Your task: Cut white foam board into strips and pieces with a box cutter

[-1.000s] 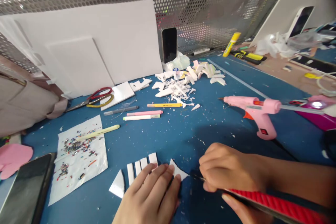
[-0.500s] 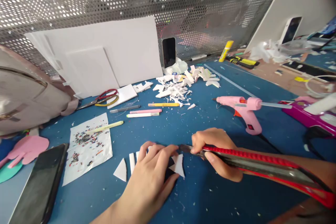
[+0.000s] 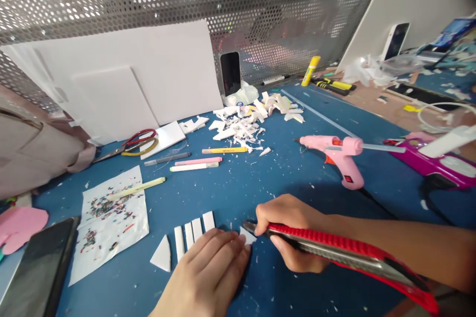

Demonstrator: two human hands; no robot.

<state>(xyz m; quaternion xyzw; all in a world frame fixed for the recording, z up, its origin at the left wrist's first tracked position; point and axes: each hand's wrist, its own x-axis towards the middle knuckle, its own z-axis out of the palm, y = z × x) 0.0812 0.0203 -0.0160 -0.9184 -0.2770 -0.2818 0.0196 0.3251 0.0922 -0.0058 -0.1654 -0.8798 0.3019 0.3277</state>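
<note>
My right hand [image 3: 293, 230] is closed round a red utility knife [image 3: 345, 252], its blade end pointing left. The blade tip meets a small white foam board piece [image 3: 248, 236], of which only a pointed corner shows. My left hand [image 3: 211, 267] lies over the rest of that piece, fingers together, gripping it against the table. Beyond those fingers lie several narrow white foam strips [image 3: 179, 243], partly covered by the hand. A white foam triangle [image 3: 162, 253] rests to their left.
White scraps [image 3: 245, 126] are heaped at the back. A pink glue gun [image 3: 340, 151] lies right, with its cord. Scissors [image 3: 139, 141], several pens [image 3: 195, 166], a crumb-covered sheet [image 3: 137, 218] and a phone [image 3: 37, 267] lie left. White boards [image 3: 178, 69] lean against the perforated panel.
My left hand has moved back toward me, uncovering more of the strips. The knife and right hand have come closer to it, and the blade now touches the piece. The view has shifted slightly.
</note>
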